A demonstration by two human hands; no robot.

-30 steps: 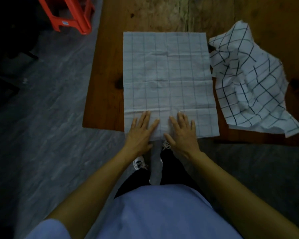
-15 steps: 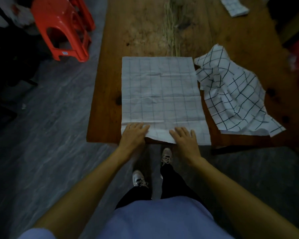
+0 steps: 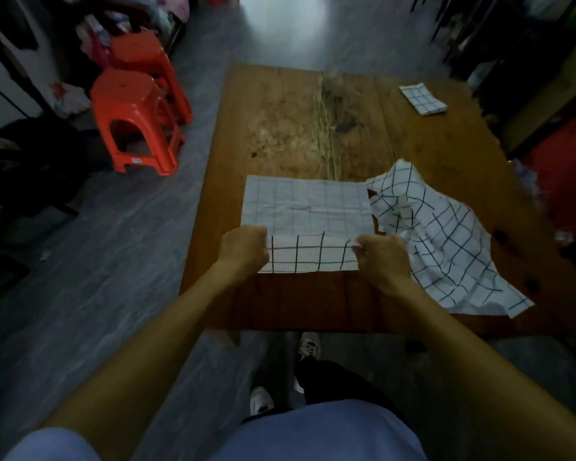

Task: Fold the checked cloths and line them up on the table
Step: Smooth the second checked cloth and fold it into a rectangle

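Note:
A white checked cloth lies on the wooden table, its near part lifted and turned over toward the far side. My left hand grips the near left corner of this cloth. My right hand pinches its near right corner. The raised flap shows bold dark grid lines. A second checked cloth lies crumpled to the right, touching the first. A small folded checked cloth rests at the table's far right.
Two stacked-looking orange plastic stools stand on the grey floor left of the table. Dark clutter and clothes line the left wall. A red surface lies beyond the table's right edge. My feet are under the table's near edge.
Both hands went from pressing flat on the cloth's near edge to gripping its near corners and lifting that edge forward over the cloth. The view tilted up to show the whole table.

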